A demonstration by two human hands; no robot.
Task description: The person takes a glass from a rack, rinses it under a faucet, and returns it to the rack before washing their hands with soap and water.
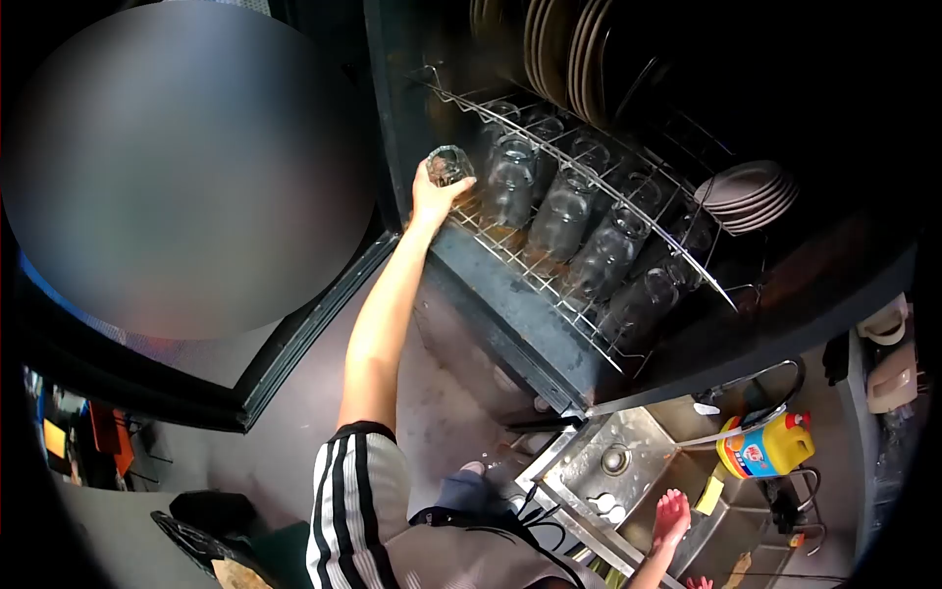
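Observation:
My left hand is raised to the left end of a wire rack inside a dark cabinet and grips a clear drinking glass by its side. The glass sits at the rack's left edge, beside a row of several upturned glasses. My left arm wears a black sleeve with white stripes. My right hand is low in the view with its fingers spread, resting on the edge of a steel sink and holding nothing.
Stacks of plates stand on the rack's upper right, and more plates stand upright at the top. A yellow detergent bottle stands right of the sink. A dark cabinet door frame lies to the left.

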